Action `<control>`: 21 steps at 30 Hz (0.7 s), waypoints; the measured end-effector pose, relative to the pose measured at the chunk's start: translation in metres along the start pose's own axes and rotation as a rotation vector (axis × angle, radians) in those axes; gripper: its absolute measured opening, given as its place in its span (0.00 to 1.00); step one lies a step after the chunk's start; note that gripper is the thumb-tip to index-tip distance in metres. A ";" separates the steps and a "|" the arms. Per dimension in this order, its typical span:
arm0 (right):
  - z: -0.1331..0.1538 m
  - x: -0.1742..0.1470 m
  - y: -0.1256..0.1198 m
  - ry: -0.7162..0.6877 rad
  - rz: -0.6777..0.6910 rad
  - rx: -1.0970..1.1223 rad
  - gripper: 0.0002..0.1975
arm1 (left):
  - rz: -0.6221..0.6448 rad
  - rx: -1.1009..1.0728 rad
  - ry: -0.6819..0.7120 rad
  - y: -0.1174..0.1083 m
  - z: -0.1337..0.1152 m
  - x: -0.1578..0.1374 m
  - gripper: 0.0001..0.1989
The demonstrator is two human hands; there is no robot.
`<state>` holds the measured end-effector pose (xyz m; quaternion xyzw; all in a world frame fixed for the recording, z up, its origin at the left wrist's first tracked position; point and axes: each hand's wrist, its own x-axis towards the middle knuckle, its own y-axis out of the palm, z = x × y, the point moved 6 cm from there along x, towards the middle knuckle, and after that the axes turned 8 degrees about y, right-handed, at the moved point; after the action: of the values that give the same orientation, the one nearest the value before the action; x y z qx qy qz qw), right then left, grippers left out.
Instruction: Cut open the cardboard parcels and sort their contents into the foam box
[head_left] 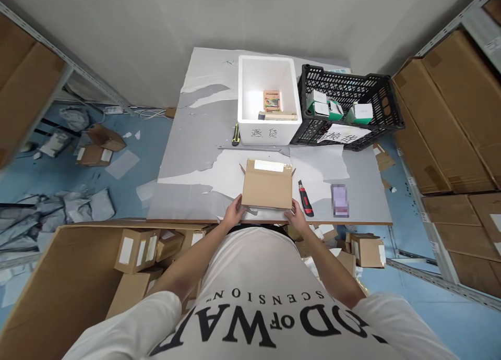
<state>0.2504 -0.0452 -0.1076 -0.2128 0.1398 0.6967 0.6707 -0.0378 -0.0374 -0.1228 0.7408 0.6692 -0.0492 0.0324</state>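
Note:
A small brown cardboard box (pixel 267 185) with a white label sits near the table's front edge, flaps sticking out at its far corners. My left hand (pixel 235 212) grips its near left corner, and my right hand (pixel 296 214) has hold of the near right corner. The fingertips are partly hidden by the box. Just right of the box lies a red and black utility knife (pixel 306 199). Beyond that is a purple, pixelated rectangular item (pixel 340 201).
Behind the box stand a white foam bin (pixel 258 133) holding small boxes and a black plastic crate (pixel 348 78) with green-white boxes. A yellow utility knife (pixel 236 134) lies beside the bin. A large open carton (pixel 74 276) of boxes is at lower left; shelves flank the table (pixel 176 167).

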 end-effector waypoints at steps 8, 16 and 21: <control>-0.006 0.004 0.001 0.003 0.013 -0.071 0.37 | -0.009 0.019 -0.033 -0.006 0.018 0.003 0.36; 0.055 -0.007 -0.008 -0.134 -0.014 -0.105 0.32 | -0.103 0.325 0.158 -0.018 -0.055 0.001 0.22; 0.102 -0.014 -0.019 -0.180 -0.151 -0.195 0.32 | -0.193 0.298 0.198 -0.019 -0.110 0.009 0.23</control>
<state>0.2581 -0.0070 -0.0103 -0.2233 -0.0057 0.6706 0.7074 -0.0526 -0.0136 -0.0140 0.6711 0.7223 -0.0776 -0.1483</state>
